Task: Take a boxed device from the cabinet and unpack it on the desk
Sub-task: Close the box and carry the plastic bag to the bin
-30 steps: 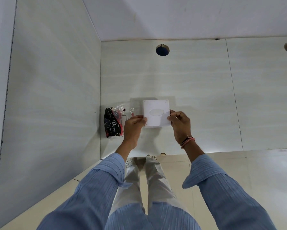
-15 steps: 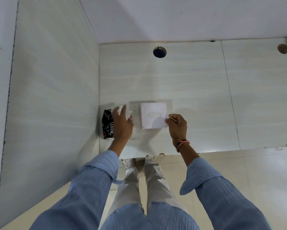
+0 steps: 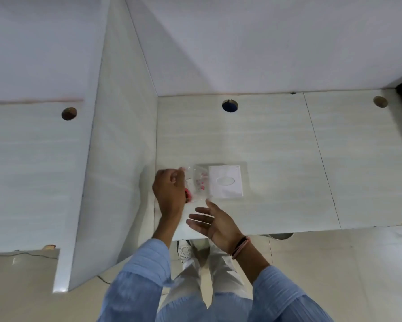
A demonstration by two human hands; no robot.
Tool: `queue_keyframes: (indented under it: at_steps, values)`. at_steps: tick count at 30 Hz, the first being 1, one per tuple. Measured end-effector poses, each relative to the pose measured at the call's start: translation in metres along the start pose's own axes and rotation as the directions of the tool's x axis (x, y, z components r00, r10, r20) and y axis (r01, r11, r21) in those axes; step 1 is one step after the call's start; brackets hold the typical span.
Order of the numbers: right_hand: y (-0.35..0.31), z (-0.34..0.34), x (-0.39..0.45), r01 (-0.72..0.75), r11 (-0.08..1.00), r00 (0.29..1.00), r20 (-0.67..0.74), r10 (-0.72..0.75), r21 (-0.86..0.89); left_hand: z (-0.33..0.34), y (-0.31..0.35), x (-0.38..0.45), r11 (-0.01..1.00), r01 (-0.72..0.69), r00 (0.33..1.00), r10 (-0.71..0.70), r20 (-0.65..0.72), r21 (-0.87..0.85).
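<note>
Left hand (image 3: pixel 169 196) pinched on clear plastic bag (image 3: pixel 198 182) (pink bits inside), white device (image 3: pixel 226 181) at its 3 o'clock on desk (image 3: pixel 276 159). Right hand (image 3: pixel 215 223) spread, holding nothing.

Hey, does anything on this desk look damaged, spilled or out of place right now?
Nothing stands out. The white card lies flat on the desk, the left hand is lifting a clear plastic bag beside it, and the right hand hovers open. No spill or breakage shows.
</note>
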State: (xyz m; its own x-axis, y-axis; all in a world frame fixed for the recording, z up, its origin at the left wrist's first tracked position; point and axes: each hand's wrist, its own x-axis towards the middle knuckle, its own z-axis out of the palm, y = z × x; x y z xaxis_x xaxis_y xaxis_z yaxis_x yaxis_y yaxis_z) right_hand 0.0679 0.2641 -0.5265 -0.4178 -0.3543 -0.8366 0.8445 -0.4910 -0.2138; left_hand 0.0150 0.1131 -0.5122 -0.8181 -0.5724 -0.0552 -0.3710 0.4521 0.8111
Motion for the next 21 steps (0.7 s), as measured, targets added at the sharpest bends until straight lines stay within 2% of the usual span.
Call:
queue_keyframes:
  at_steps: [2,4,7,9,11,15,21]
  values:
    - [-0.005,0.010,-0.002,0.043,0.982,0.998,0.038,-0.050,0.184,-0.006,0.010,-0.017,0.995,0.024,0.999,-0.021,0.031,-0.095]
    - [-0.015,0.017,-0.005,0.126,0.949,0.989,0.036,-0.143,0.290,-0.011,0.015,-0.029,0.986,0.042,0.997,-0.030,0.077,-0.164]
    - [-0.031,0.021,-0.011,0.218,0.925,0.975,-0.033,-0.219,0.312,-0.023,0.017,-0.035,0.975,0.103,0.989,-0.080,0.125,-0.194]
    - [-0.039,0.022,-0.019,0.255,0.931,0.967,-0.050,-0.251,0.263,-0.028,0.016,-0.034,0.961,0.169,0.964,-0.114,0.240,-0.221]
    - [-0.043,0.022,-0.027,0.286,0.940,0.958,-0.036,-0.284,0.189,-0.032,0.019,-0.032,0.930,0.274,0.909,-0.168,0.382,-0.244]
    - [-0.036,0.019,-0.040,0.330,0.943,0.941,0.068,-0.332,0.028,-0.032,0.028,-0.037,0.819,0.499,0.748,-0.242,0.619,-0.283]
    - [-0.012,-0.003,-0.067,0.507,0.858,0.862,0.081,-0.501,-0.081,-0.021,0.030,-0.050,0.715,0.660,0.570,-0.276,0.774,-0.230]
